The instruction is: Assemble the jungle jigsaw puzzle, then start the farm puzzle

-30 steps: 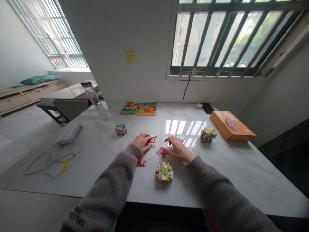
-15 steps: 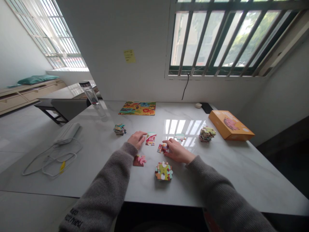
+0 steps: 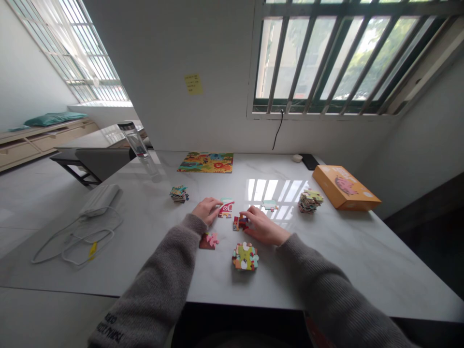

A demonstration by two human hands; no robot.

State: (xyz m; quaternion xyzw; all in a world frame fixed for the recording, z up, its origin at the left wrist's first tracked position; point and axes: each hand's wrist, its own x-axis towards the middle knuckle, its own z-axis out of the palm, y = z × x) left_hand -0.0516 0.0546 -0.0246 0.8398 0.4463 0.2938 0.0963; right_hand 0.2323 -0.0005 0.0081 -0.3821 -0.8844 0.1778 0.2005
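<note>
Shifted left since the earlier frame: right hand (image 3: 261,228), now curled over a small cluster of jigsaw pieces (image 3: 239,223) mid-way along the marble worktop (image 3: 348,261); fingertips on them, pinch cannot be told. Orange box (image 3: 342,187) sits at the far right corner, stacked pieces (image 3: 309,201) beside it, heap (image 3: 245,256) toward the front edge. Left hand (image 3: 207,210) lies flat, fingers together, tips just beside the barn piece (image 3: 226,209).

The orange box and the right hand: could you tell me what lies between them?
The head view shows a teal jigsaw piece and a stack of jigsaw pieces between the right hand and orange box.
</note>
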